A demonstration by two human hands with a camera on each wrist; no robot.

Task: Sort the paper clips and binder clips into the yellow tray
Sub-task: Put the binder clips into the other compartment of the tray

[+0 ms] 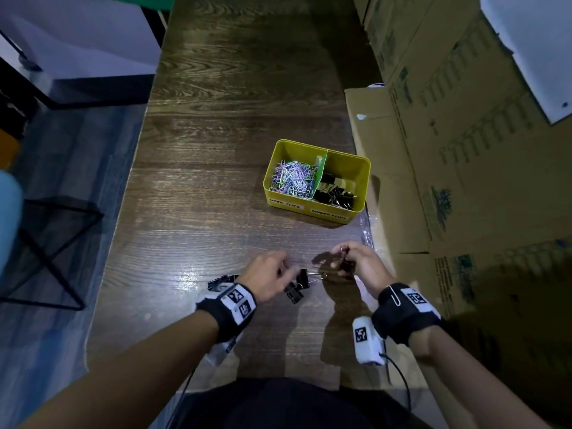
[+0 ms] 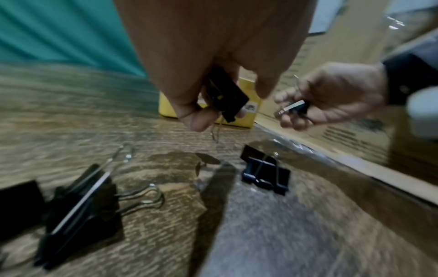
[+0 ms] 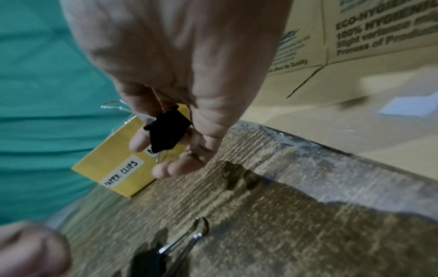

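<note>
Two binder clips [image 2: 227, 95] [image 3: 167, 129], one pinched between each hand's fingers [image 2: 196, 120] [image 3: 140, 140].

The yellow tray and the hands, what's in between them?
Only bare wooden table lies between the yellow tray and both hands, as the head view shows.

A long dark wood-grain table [image 1: 235, 125] runs away under dim light that glares off its near end, with stacked printed cardboard boxes [image 1: 458, 156] along its right side, a black wire-frame stand [image 1: 52, 252] on the bluish floor [image 1: 80, 156] to its left.
</note>
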